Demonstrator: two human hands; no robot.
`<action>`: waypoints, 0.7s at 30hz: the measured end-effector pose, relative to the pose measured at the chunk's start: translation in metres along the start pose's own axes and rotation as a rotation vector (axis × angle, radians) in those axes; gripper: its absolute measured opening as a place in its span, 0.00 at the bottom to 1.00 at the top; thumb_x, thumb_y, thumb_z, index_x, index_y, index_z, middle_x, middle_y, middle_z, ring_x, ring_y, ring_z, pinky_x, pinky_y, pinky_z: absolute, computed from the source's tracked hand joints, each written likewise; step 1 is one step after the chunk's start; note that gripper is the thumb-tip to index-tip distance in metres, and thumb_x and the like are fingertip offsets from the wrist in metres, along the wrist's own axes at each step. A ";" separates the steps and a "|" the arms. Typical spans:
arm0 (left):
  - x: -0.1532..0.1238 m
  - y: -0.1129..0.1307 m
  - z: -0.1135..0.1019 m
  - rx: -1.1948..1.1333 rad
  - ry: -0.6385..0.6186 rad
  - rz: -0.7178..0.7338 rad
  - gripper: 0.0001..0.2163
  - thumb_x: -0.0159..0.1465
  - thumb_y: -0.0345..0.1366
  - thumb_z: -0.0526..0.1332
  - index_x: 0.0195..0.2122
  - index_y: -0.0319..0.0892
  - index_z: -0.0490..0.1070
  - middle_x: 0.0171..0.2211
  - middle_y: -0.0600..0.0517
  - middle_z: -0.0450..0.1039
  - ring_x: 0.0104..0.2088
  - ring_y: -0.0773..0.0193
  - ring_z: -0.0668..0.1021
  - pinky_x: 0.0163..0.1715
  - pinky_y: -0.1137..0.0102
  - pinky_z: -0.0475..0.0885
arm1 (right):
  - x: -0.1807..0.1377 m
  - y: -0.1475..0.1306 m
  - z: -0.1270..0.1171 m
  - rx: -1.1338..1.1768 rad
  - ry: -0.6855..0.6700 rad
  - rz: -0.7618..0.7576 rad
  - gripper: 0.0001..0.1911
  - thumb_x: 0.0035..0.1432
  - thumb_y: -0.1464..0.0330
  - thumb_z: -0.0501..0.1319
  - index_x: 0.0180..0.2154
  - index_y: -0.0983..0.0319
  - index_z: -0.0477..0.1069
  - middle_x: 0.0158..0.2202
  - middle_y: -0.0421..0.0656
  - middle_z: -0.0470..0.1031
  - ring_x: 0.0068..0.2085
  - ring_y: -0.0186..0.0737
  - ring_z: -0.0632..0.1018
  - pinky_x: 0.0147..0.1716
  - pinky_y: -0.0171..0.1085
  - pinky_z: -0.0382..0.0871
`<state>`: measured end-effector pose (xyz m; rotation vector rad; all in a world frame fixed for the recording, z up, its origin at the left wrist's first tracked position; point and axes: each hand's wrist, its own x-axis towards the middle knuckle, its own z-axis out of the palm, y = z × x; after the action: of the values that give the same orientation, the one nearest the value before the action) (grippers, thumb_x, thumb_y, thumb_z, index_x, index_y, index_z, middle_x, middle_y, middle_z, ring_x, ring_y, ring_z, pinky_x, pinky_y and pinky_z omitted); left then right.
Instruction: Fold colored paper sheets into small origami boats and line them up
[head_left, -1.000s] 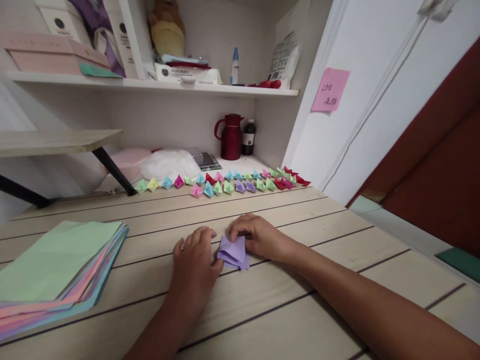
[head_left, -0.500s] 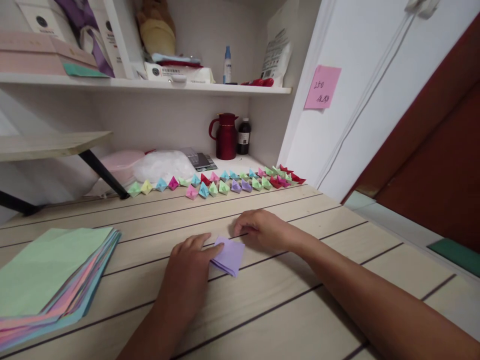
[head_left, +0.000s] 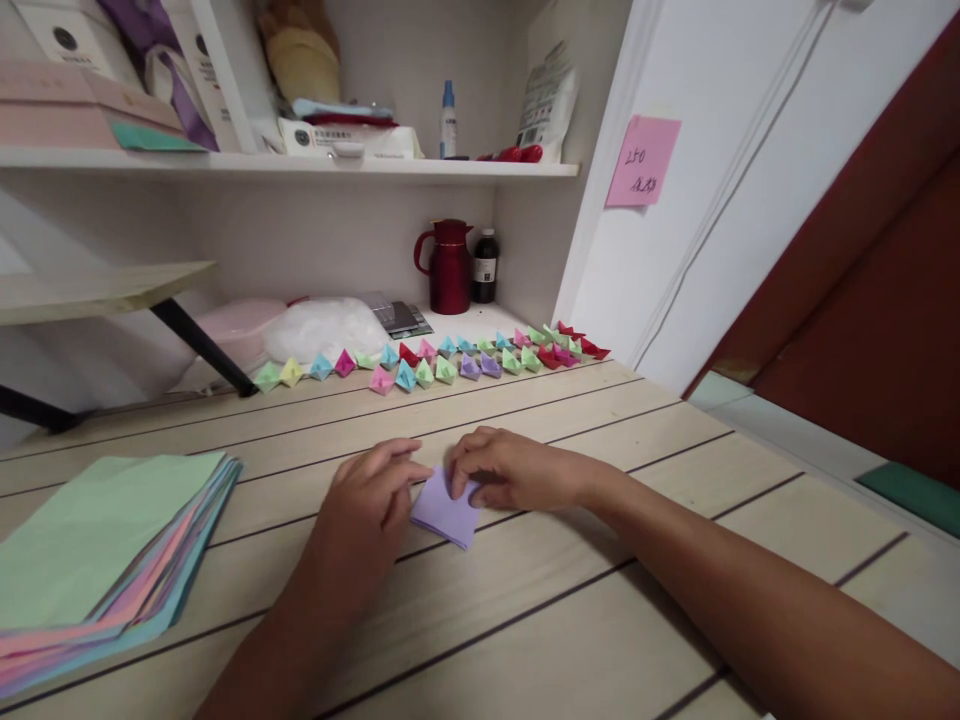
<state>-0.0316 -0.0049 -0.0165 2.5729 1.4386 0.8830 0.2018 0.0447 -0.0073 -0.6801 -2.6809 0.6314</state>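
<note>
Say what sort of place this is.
Probably a desk in a home: a plank-patterned tabletop in front of white shelving, a red thermos jug in its lower compartment, and folded-paper boats along the tabletop's far edge.

White wall [head_left: 772, 200], white shelf [head_left: 450, 171], striped table [head_left: 510, 570]

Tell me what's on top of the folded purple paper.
The right hand touches and partly covers the folded purple paper; the patch beneath the fingers can't be seen.
</note>
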 end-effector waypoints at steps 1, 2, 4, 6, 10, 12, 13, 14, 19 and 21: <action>0.000 0.000 0.002 -0.033 -0.074 0.036 0.12 0.64 0.32 0.54 0.45 0.48 0.74 0.52 0.50 0.74 0.52 0.56 0.74 0.53 0.56 0.65 | -0.001 0.001 -0.001 -0.010 -0.008 0.005 0.11 0.55 0.73 0.65 0.42 0.59 0.74 0.46 0.43 0.74 0.48 0.42 0.72 0.52 0.43 0.60; -0.001 0.000 0.004 -0.055 -0.160 0.066 0.14 0.63 0.37 0.58 0.50 0.49 0.72 0.52 0.50 0.73 0.53 0.55 0.73 0.53 0.56 0.65 | -0.001 0.001 -0.001 -0.018 -0.020 0.010 0.12 0.54 0.71 0.67 0.42 0.58 0.73 0.46 0.43 0.73 0.49 0.43 0.71 0.53 0.44 0.60; -0.003 -0.003 0.009 -0.062 -0.294 0.090 0.24 0.57 0.45 0.65 0.55 0.50 0.68 0.55 0.50 0.71 0.54 0.52 0.72 0.55 0.54 0.63 | -0.003 0.002 -0.003 -0.028 -0.053 0.016 0.16 0.52 0.68 0.68 0.44 0.57 0.72 0.48 0.43 0.72 0.50 0.44 0.70 0.52 0.44 0.60; -0.004 -0.006 0.013 -0.048 -0.327 0.068 0.28 0.54 0.47 0.68 0.56 0.51 0.67 0.57 0.49 0.70 0.56 0.50 0.70 0.56 0.53 0.61 | -0.003 0.003 -0.004 -0.034 -0.083 0.018 0.19 0.51 0.68 0.69 0.46 0.57 0.71 0.48 0.43 0.71 0.50 0.45 0.70 0.52 0.45 0.60; -0.001 -0.007 0.013 -0.073 -0.296 -0.013 0.19 0.60 0.43 0.64 0.52 0.50 0.71 0.53 0.51 0.73 0.53 0.54 0.72 0.54 0.57 0.64 | -0.003 0.002 -0.004 -0.045 -0.086 0.030 0.18 0.53 0.69 0.67 0.47 0.57 0.71 0.48 0.44 0.71 0.50 0.45 0.69 0.53 0.45 0.59; 0.001 -0.003 0.011 -0.088 -0.287 -0.038 0.15 0.62 0.41 0.61 0.50 0.49 0.73 0.51 0.51 0.74 0.52 0.55 0.73 0.53 0.57 0.65 | -0.002 0.001 -0.003 -0.046 -0.073 0.036 0.15 0.55 0.70 0.66 0.46 0.58 0.71 0.47 0.44 0.71 0.50 0.44 0.69 0.53 0.45 0.58; 0.002 0.000 0.010 -0.091 -0.285 -0.045 0.13 0.62 0.41 0.60 0.48 0.49 0.74 0.51 0.50 0.75 0.52 0.55 0.74 0.52 0.57 0.65 | -0.002 0.001 -0.003 -0.043 -0.066 0.037 0.14 0.56 0.70 0.65 0.46 0.58 0.71 0.47 0.44 0.72 0.50 0.44 0.69 0.53 0.45 0.58; 0.003 0.002 0.009 -0.092 -0.283 -0.050 0.12 0.63 0.40 0.59 0.47 0.49 0.74 0.50 0.50 0.75 0.51 0.55 0.74 0.52 0.57 0.65 | -0.002 0.000 -0.003 -0.038 -0.060 0.037 0.13 0.57 0.70 0.64 0.46 0.58 0.72 0.47 0.44 0.72 0.49 0.44 0.69 0.53 0.45 0.59; 0.001 0.008 0.004 -0.120 -0.300 -0.079 0.12 0.63 0.39 0.58 0.47 0.49 0.75 0.52 0.49 0.73 0.53 0.55 0.72 0.54 0.54 0.64 | -0.001 0.001 -0.002 0.004 -0.035 0.025 0.08 0.61 0.72 0.59 0.42 0.59 0.73 0.44 0.43 0.73 0.48 0.41 0.70 0.53 0.44 0.59; 0.001 0.008 0.004 -0.139 -0.303 -0.093 0.12 0.63 0.38 0.58 0.46 0.49 0.76 0.52 0.49 0.73 0.53 0.55 0.72 0.55 0.54 0.64 | -0.001 0.002 -0.002 0.020 -0.031 0.015 0.08 0.62 0.73 0.57 0.42 0.59 0.73 0.43 0.43 0.74 0.48 0.41 0.70 0.52 0.43 0.59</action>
<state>-0.0236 -0.0080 -0.0170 2.3902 1.3453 0.5309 0.2042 0.0462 -0.0068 -0.6910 -2.6963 0.6777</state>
